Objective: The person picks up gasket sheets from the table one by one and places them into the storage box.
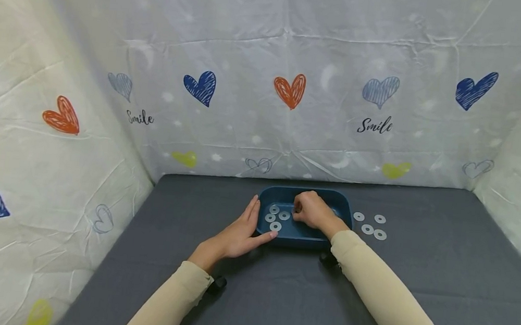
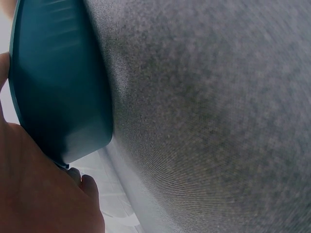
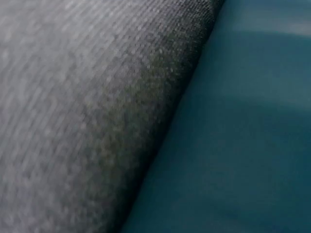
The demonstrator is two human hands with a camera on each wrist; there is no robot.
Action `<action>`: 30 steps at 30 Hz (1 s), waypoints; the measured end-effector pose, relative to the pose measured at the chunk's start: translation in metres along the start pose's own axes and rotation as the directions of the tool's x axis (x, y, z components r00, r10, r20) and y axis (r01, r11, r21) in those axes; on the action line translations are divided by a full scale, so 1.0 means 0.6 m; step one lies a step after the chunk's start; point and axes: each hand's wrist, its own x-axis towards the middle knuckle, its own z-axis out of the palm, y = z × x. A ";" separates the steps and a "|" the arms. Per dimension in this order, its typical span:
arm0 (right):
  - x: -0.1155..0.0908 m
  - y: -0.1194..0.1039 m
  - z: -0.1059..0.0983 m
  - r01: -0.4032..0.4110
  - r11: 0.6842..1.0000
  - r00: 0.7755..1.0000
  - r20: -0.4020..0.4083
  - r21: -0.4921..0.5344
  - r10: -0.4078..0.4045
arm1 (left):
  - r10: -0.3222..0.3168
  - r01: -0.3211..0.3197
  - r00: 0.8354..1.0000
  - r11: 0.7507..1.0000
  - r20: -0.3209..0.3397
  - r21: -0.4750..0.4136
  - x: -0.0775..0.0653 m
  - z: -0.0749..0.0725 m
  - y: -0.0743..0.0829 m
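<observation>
Head view: a blue tray [image 1: 303, 232] sits on the grey worktop [image 1: 275, 300], right at the two hands. The left hand [image 1: 234, 237] is spread wide, with straight fingers against the tray's side and the thumb by the near rim. The left wrist view also shows that hand at the tray's outer wall. The right hand [image 1: 314, 211] reaches down inside the tray, its fingers bent and the tips close together. I cannot tell if those tips pinch a ring; the right wrist view shows just cloth and tray wall.

Four flat rings in the tray [image 1: 281, 216] lie between the two hands, nearer the left one. Four more rings on the worktop [image 1: 364, 228] lie to the right of the right hand, outside the tray and near it. So the work looks about half done to me: four in, four out, all flat and easy to see.
</observation>
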 end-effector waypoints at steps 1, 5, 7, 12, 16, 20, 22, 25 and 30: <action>0.000 0.000 0.002 -0.012 1.000 1.000 -0.006 -0.008 0.012 | 0.003 -0.003 1.000 1.000 -0.001 -0.002 0.001 0.000 0.001; 0.000 0.000 0.007 -0.039 0.999 0.999 -0.037 -0.013 0.039 | 0.007 -0.007 1.000 1.000 0.002 0.002 0.003 0.001 0.002; 0.000 0.000 0.009 -0.039 0.999 0.997 -0.061 -0.006 0.039 | 0.008 -0.008 1.000 1.000 0.001 0.005 0.004 0.001 0.003; -0.002 0.001 0.011 -0.034 0.999 0.994 -0.099 0.036 0.037 | 0.009 -0.009 1.000 1.000 0.006 0.007 0.007 0.000 0.004; -0.001 0.004 0.011 -0.029 0.998 0.994 -0.104 0.059 0.035 | 0.005 -0.006 1.000 1.000 0.018 0.010 0.009 0.000 0.004; 0.000 0.008 0.012 -0.020 0.997 0.995 -0.097 0.076 0.028 | 0.002 -0.002 1.000 1.000 0.019 0.011 0.010 -0.001 0.005; -0.002 0.010 0.010 -0.013 0.996 0.996 -0.092 0.083 0.021 | 0.003 -0.003 1.000 1.000 0.019 0.007 0.011 0.000 0.006; -0.008 0.012 0.003 0.006 0.996 0.997 -0.076 0.092 0.001 | 0.000 0.000 1.000 1.000 0.022 0.002 0.009 0.000 0.005; -0.026 0.007 -0.019 0.042 0.995 0.999 -0.022 0.095 -0.040 | -0.011 0.011 1.000 1.000 0.024 -0.001 0.005 -0.002 0.001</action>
